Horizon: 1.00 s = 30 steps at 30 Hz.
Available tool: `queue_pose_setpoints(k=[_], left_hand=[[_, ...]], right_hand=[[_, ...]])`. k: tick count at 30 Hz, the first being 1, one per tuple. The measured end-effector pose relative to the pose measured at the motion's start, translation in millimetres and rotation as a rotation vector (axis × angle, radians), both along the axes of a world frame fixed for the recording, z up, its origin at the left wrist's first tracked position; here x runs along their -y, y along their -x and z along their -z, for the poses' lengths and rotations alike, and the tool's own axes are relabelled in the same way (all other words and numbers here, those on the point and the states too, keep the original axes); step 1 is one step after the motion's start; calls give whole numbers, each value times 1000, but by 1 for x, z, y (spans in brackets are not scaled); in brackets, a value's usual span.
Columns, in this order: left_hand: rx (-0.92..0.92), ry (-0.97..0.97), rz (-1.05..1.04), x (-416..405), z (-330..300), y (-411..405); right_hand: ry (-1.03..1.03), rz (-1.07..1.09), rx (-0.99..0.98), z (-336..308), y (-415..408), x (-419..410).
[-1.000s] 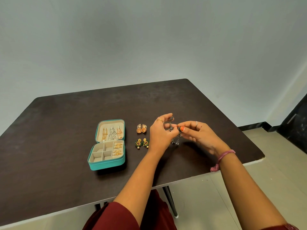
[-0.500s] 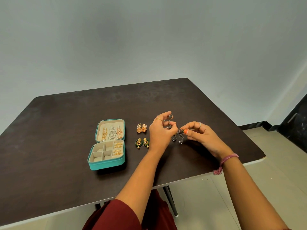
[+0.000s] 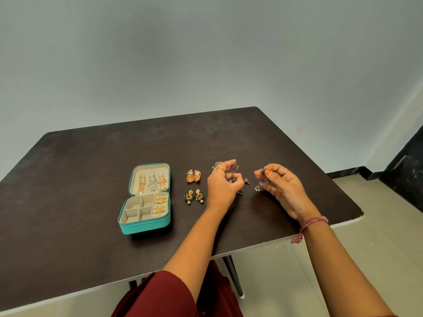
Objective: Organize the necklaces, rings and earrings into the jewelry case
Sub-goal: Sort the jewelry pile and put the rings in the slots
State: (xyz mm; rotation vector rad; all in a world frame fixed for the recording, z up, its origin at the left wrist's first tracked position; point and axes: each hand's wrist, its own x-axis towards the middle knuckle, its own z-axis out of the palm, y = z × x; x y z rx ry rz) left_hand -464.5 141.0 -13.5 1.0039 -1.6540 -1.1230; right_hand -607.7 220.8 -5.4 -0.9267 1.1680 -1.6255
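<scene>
An open teal jewelry case (image 3: 145,226) lies on the dark table (image 3: 80,179); necklaces hang in its lid and gold rings fill its right-hand slots. Right of it sit a pair of orange-gold earrings (image 3: 193,176) and a pair of green-gold earrings (image 3: 194,196). My left hand (image 3: 223,186) pinches a dark silver dangling earring (image 3: 238,179) above the table. My right hand (image 3: 282,188) pinches a second dark silver earring (image 3: 259,183). Another small silver piece (image 3: 215,165) shows behind my left fingers.
The table's right edge and front edge lie close to my forearms, with tiled floor (image 3: 377,225) beyond. A table leg (image 3: 233,277) stands below the front edge. A plain wall rises behind the table.
My hands have drawn apart, the right one moving right with one silver earring while the left keeps the other; earlier both held the pair together.
</scene>
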Motion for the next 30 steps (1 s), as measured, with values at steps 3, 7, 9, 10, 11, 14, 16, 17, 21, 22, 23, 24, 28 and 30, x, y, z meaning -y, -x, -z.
queue_pose_setpoints(k=[3,7,9,10,11,14,16,17,21,22,23,24,28,30], left_hand=[[15,-2,7,0,2,1],[34,-8,17,0,2,0],[40,-6,19,0,2,0],[37,-5,19,0,2,-1],[28,-6,19,-1,2,-1],[-25,-29,42,-3,-2,-4],[-59,-49,60,-3,-6,-6],[-80,-60,69,-3,-8,-7],[-160,-89,99,-3,-16,-14],[-187,-103,106,-3,-19,-15],[-221,-123,114,-3,-22,-16],[-256,-145,122,-3,-25,-18],[-390,-214,157,-4,-38,-22],[-411,-234,161,-3,-43,-24]], right_hand=[[-36,43,-50,-1,-3,-1],[-74,78,-83,-2,-6,-2],[-88,92,-89,-3,-8,-2],[-91,96,-90,-3,-8,-1],[-91,99,-88,-3,-8,-1],[-98,110,-76,-5,-10,0],[-110,118,-74,-8,-11,2],[-117,122,-79,-9,-12,2],[-130,121,-118,-16,-12,3],[-124,119,-139,-18,-12,3],[-119,120,-163,-21,-12,3],[-117,122,-189,-24,-13,2],[-111,94,-282,-37,-14,0],[-101,84,-298,-44,-14,0]])
